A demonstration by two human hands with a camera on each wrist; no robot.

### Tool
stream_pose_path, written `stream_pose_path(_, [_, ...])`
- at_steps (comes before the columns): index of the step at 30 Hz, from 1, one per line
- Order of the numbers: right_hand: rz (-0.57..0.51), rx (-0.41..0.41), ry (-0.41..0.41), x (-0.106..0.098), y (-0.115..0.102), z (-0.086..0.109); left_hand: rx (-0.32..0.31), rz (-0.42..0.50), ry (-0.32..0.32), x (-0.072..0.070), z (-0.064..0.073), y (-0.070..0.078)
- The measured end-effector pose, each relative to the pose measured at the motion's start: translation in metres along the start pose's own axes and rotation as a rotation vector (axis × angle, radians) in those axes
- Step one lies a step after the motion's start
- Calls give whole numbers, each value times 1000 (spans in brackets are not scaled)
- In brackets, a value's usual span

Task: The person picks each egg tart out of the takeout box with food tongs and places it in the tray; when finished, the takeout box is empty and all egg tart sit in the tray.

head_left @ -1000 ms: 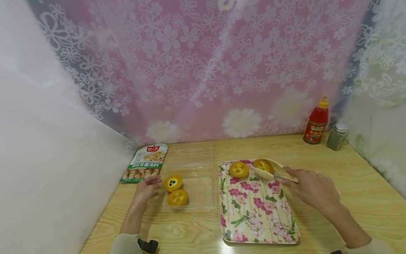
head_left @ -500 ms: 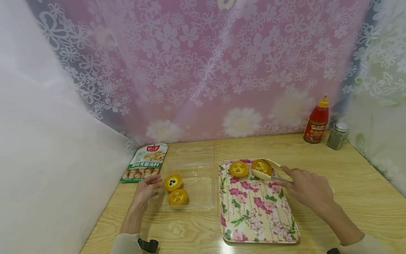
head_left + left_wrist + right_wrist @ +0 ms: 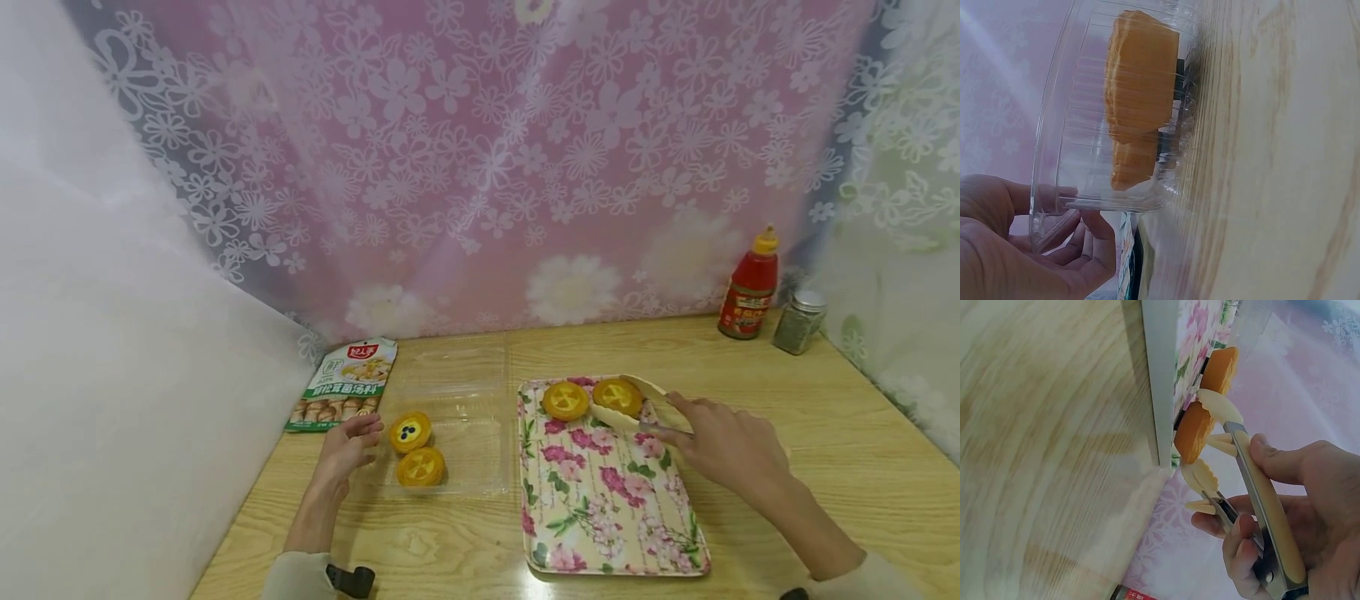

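With my right hand (image 3: 735, 446) I grip a pair of tongs (image 3: 1269, 525) that has cream scalloped tips, thumb on one arm and fingers on the other. The tips stand on either side of an egg tart (image 3: 617, 397) on the floral tray (image 3: 600, 517); I cannot tell how firmly they touch it. Another egg tart (image 3: 565, 401) lies just left of it. My left hand (image 3: 347, 454) pinches the left rim of an open clear plastic container (image 3: 1054, 156). Inside are a tart with dark berries (image 3: 409, 432) and a plain-topped tart (image 3: 421, 467), side by side.
A green and white food packet (image 3: 345, 387) lies behind my left hand. At the back right stand a red sauce bottle (image 3: 750, 287) and a small spice jar (image 3: 798, 323). A floral curtain (image 3: 480, 183) hangs behind the wooden table (image 3: 442, 550).
The tongs and the tart between them have shifted slightly left, toward the other tart on the tray. That tart now looks flatter than before. My left hand and the container stay put.
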State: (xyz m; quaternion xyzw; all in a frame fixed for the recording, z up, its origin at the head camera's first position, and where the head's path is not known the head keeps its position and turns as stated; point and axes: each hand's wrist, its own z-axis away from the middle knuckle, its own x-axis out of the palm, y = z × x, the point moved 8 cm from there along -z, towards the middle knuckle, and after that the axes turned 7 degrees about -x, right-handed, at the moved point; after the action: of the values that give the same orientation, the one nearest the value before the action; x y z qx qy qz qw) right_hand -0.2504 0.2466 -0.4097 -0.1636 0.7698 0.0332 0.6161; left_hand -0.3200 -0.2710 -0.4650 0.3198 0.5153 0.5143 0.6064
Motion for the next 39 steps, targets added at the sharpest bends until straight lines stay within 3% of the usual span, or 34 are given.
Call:
stream_pose_path(7, [-26, 41, -68, -7, 5, 4, 3, -3, -3, 0, 0, 0])
stream_pose_path(15, [-16, 21, -22, -30, -3, 6, 0, 0, -5, -1, 0, 0])
stream_pose_path(26, [-25, -80, 85, -40, -51, 3, -1, -2, -10, 0, 0, -1])
stream_pose_path(34, [-142, -96, 71, -24, -83, -6, -15, 3, -6, 0, 1, -2])
stream_pose_path(39, [-155, -161, 141, -17, -104, -11, -14, 6, -4, 0, 0, -1])
